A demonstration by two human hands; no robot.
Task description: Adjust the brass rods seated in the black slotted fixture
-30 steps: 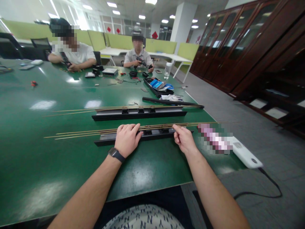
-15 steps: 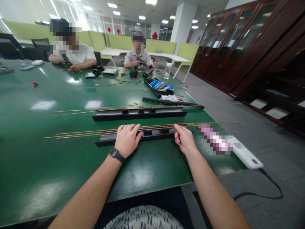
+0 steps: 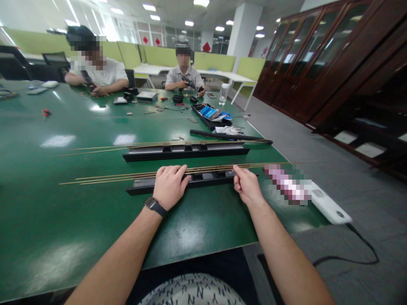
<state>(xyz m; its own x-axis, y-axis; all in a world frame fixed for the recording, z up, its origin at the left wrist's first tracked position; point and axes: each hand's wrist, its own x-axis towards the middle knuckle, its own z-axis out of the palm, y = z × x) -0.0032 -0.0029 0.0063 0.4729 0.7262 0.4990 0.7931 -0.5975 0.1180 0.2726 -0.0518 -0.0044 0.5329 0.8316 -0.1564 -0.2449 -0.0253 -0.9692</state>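
Note:
Near the table's front lies a long black channel rail (image 3: 206, 183) with several thin brass-coloured rods (image 3: 108, 178) running along its top. My left hand (image 3: 170, 184), with a dark watch on the wrist, lies over the rail's left half. Its fingers curl over the far side and its thumb is on the near side, pressing on rail and rods. At the rail's right end my right hand (image 3: 245, 182) pinches a rod between thumb and forefinger, other fingers curled. The rods stick out beyond both rail ends; one reaches past the table edge on the right.
A second black rail (image 3: 187, 153) with rods lies parallel behind. Beyond are a black tube (image 3: 229, 136), white gloves (image 3: 229, 130) and a black tray (image 3: 206, 120) of blue packets. At right, a white power bank (image 3: 329, 205) trails a cable. Two people sit across the table.
One rod has slid slightly to the right through the rail, its left end and right tip both shifted. My right hand moved right by a hair; my left hand stayed put.

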